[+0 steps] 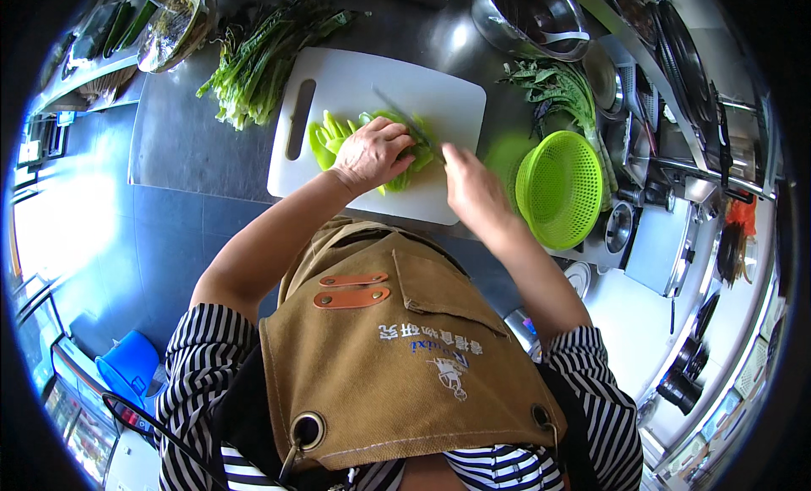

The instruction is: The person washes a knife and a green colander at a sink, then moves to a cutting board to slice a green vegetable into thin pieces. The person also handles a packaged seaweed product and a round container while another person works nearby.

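Observation:
On a white plastic cutting board (361, 72) lie light green vegetable pieces (326, 139), some long and some cut small. My left hand (377, 150) presses down on them with bent fingers. My right hand (475, 180), slightly blurred, grips the handle of a kitchen knife (405, 116). Its blade slants up and left across the vegetable, close beside my left fingertips. A bright green plastic colander (564, 190) stands just right of the board. Leafy greens with pale stem ends (250, 79) lie beyond the board's left corner.
The board lies on a steel worktop (196, 136). Far right of it are more leafy stalks (561, 88) and a large steel bowl (529, 22) with a spoon. A wrapped bowl (174, 28) stands at the upper left. Pans and shelves line the right side.

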### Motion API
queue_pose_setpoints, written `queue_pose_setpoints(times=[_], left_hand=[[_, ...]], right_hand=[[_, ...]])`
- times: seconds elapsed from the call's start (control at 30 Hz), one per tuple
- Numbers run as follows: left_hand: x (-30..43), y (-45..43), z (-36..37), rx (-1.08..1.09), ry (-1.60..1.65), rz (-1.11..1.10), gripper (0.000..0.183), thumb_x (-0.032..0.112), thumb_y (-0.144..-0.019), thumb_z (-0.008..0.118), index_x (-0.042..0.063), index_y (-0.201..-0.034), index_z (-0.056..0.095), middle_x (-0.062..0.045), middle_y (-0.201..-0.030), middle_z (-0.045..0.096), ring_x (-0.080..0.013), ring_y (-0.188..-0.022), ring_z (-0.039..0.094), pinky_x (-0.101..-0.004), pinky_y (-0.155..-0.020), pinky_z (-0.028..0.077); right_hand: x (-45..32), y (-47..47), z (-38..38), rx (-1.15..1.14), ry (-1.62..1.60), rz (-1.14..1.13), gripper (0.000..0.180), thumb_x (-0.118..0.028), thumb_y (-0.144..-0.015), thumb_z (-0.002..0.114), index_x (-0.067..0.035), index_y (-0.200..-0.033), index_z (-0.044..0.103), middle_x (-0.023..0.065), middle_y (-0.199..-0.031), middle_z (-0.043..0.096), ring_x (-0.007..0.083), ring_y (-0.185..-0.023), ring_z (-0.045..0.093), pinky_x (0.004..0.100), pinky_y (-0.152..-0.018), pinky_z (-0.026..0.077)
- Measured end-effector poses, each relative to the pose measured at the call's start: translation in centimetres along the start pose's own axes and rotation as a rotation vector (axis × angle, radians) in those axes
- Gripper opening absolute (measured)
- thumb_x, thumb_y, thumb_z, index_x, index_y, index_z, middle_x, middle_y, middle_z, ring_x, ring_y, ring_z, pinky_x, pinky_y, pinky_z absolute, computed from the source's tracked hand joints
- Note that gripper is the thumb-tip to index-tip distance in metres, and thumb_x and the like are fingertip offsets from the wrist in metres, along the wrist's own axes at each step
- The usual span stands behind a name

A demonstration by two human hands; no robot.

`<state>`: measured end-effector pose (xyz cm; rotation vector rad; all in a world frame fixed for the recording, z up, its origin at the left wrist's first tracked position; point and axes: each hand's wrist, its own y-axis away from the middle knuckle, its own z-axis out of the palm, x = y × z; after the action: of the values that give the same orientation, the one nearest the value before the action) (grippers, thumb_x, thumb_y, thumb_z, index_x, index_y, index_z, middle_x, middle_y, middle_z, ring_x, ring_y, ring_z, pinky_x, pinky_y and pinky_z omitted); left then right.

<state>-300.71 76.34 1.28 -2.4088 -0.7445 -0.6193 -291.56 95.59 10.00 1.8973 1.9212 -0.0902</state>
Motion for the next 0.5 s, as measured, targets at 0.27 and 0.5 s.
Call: queue_pose_setpoints(times=[0.27, 0.5], left_hand=[[-0.1, -0.2, 0.6, 0.086, 0.020, 0.026, 0.022, 0.023, -0.079, 0.075, 0.008, -0.094, 0.072, -0.006, -0.101, 0.066, -0.0276, -0.100, 0.061, -0.0368, -0.089, 0.053], [0.1, -0.4, 0.3, 0.085, 0.024, 0.036, 0.022, 0.023, -0.079, 0.075, 0.007, -0.092, 0.070, -0.006, -0.097, 0.064, -0.0263, -0.100, 0.061, -0.0357, -0.089, 0.054]], right_hand=[[0.3, -2.9, 3.0, 0.109, 0.046, -0.065, 0.042, 0.000, -0.088, 0.052, -0.006, -0.130, 0.047, 0.0227, -0.104, 0.060, 0.0431, -0.075, 0.069, 0.0524, -0.061, 0.057], [0.2, -1.9, 3.5, 0.041, 0.080, -0.032, 0.047, 0.000, -0.086, 0.054, -0.006, -0.132, 0.046, 0.0236, -0.106, 0.060, 0.0430, -0.076, 0.068, 0.0520, -0.062, 0.057]])
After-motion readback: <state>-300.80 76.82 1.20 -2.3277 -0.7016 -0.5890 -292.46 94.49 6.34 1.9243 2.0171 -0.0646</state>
